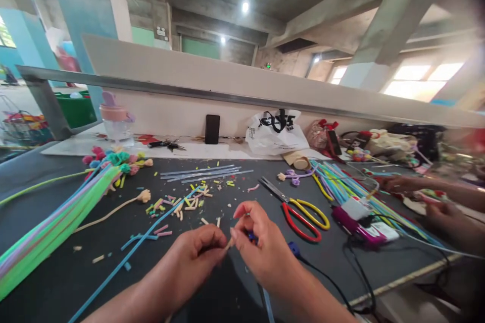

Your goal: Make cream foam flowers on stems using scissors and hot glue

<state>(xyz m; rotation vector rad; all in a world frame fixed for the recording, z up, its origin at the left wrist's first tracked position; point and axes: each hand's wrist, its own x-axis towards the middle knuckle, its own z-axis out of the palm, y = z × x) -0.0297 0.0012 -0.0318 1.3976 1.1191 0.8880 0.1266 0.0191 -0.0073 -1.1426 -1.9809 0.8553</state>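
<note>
Just above the table, my left hand (195, 257) pinches a thin beige strip (228, 245), which looks like a piece of fuzzy stem. My right hand (261, 242) meets it, thumb and fingers closed around the strip's other end. Something small and dark blue shows behind the right fingers; its kind is unclear. Short cut pieces (191, 204) in beige, yellow, pink and blue lie scattered beyond my hands. To the right rest scissors (291, 204) with one red and one yellow handle. A long blue stem (140, 245) runs past my left hand.
A bundle of green and purple stems (62, 227) with flower heads lies left. Clear sticks (206, 174) lie further back. A phone (212, 129), a cup (116, 121) and a white bag (276, 133) stand behind. At right are a magenta device (358, 227), cables and a co-worker's hands (443, 212).
</note>
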